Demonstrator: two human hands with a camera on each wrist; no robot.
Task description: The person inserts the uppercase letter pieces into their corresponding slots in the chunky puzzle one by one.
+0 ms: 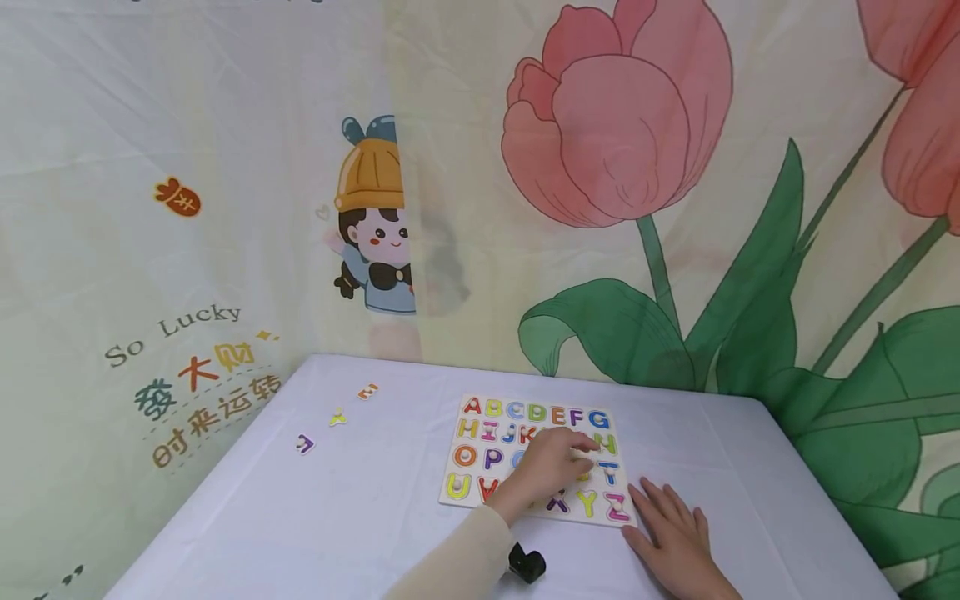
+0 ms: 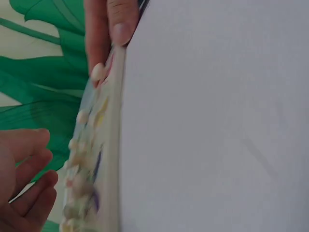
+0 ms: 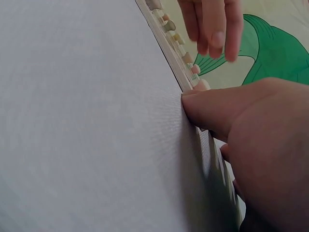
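Note:
A white alphabet puzzle board with coloured knobbed letters lies on the table. Above its middle and right part is my left hand, with its fingertips near the green letter N. In the left wrist view the fingers of that hand are loosely bent, with nothing visible between them. The hand hides several letters of the middle rows. My right hand rests at the board's lower right corner, fingers spread, near the pink letter Z. In the right wrist view its thumb touches the board's edge.
Three loose letter pieces lie at the table's left: an orange piece, a yellow piece and a purple piece. A small black device sits beside the left sleeve. A printed cloth hangs behind the table.

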